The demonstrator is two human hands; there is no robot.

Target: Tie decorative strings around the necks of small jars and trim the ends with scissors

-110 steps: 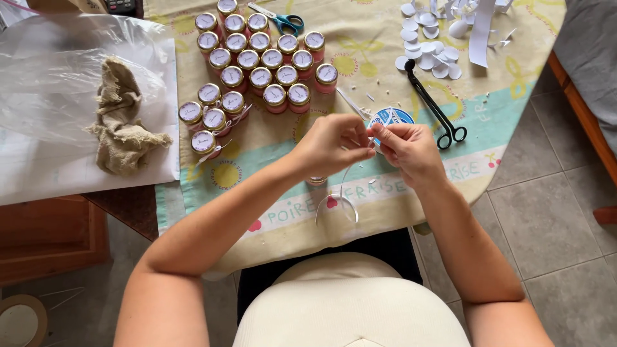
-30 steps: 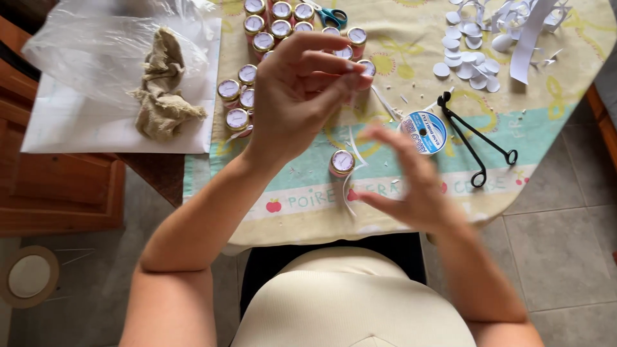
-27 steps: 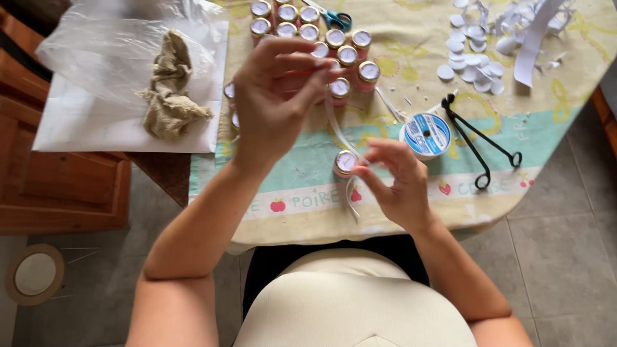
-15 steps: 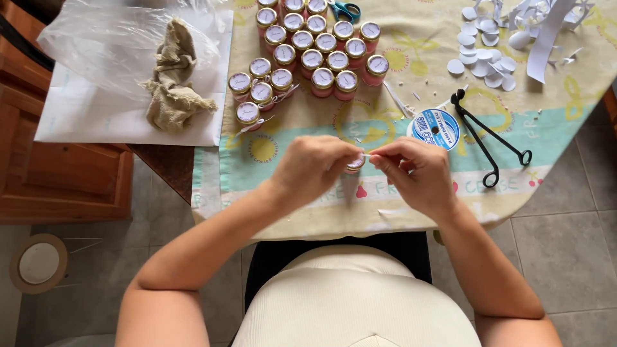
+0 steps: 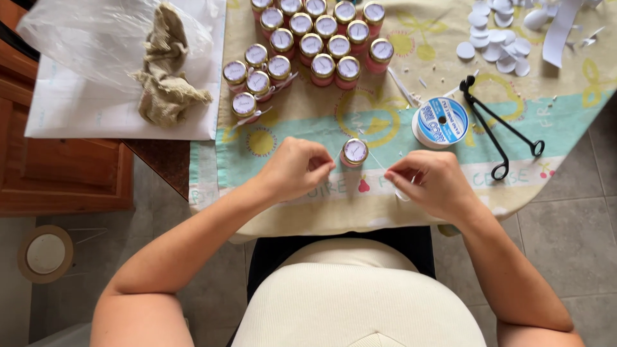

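The worktop (image 5: 302,115) carries a cluster of small jars (image 5: 308,48) at the far side. One small jar (image 5: 354,152) stands alone between both hands. The left hand (image 5: 295,168) and right hand (image 5: 424,183) each pinch an end of a thin white ribbon (image 5: 379,164) running left-right beside the jar; the left hand is nearer.

Cluster of small pink jars (image 5: 313,45) with pale round lids, standing close together at the far side of the surface (image 5: 565,112). Blue-and-white spool (image 5: 440,121) just beside long-handled black scissors (image 5: 498,132). White paper discs (image 5: 495,45) and paper strips (image 5: 560,29) at the far right. Beige cloth (image 5: 164,71) bundled under clear plastic (image 5: 83,38) on a white sheet (image 5: 96,119). Round tape roll (image 5: 45,254) on the floor.
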